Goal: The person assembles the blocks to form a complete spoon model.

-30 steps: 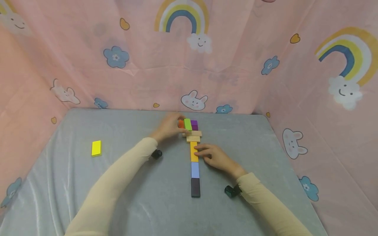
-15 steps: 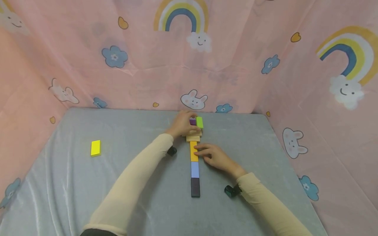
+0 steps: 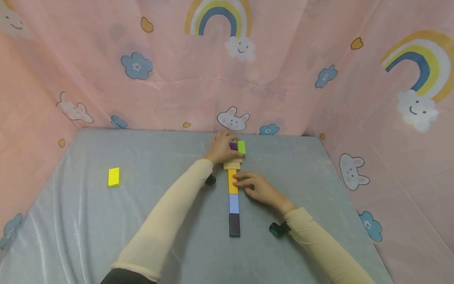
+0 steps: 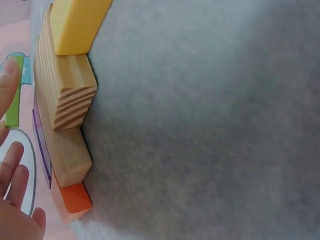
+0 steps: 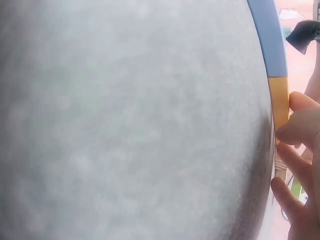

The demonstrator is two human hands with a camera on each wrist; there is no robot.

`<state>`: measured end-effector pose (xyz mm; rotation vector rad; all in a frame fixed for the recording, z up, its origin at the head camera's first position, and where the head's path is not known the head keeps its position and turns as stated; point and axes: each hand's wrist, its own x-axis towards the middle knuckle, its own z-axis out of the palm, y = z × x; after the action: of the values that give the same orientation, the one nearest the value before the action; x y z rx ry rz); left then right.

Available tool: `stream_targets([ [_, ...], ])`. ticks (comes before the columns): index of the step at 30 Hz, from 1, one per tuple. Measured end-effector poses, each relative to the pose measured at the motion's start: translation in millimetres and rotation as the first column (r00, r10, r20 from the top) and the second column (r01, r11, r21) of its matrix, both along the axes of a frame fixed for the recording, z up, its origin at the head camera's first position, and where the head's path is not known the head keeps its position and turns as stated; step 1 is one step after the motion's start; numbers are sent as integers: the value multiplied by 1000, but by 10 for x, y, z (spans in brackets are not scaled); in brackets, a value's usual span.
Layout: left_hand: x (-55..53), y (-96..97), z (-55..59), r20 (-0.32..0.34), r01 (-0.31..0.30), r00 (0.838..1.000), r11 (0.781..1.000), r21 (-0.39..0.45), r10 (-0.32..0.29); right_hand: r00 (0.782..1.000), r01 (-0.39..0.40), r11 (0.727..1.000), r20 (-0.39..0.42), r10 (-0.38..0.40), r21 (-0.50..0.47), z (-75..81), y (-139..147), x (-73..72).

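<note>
At the far end of a line of blocks, my left hand (image 3: 221,148) pinches a green block (image 4: 15,95) between thumb and fingers. In the head view the green block (image 3: 241,147) appears to the right of a purple block (image 3: 233,146). Under that hand are natural wood blocks (image 4: 72,155), with an orange block (image 4: 75,200) at their end. My right hand (image 3: 260,187) has its fingertips on a yellow-orange block (image 3: 232,182) from the right side. A light blue block (image 3: 234,203) and a black block (image 3: 234,225) continue the line toward me.
A bright yellow block (image 3: 114,177) lies alone on the left of the grey cloth-covered table (image 3: 170,244). Pink patterned curtain (image 3: 276,90) hangs behind the table and along its sides.
My left hand has moved right with the green block, from between the orange and purple blocks to the right of the purple one. The right hand has stayed in place.
</note>
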<state>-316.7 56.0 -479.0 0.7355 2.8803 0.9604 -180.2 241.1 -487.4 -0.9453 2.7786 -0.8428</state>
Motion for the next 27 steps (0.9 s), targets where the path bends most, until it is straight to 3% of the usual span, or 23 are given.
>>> stream_targets([
  [27, 9, 85, 15, 48, -18, 999, 999, -45, 20, 999, -33, 999, -39, 31, -33, 15, 18, -12],
])
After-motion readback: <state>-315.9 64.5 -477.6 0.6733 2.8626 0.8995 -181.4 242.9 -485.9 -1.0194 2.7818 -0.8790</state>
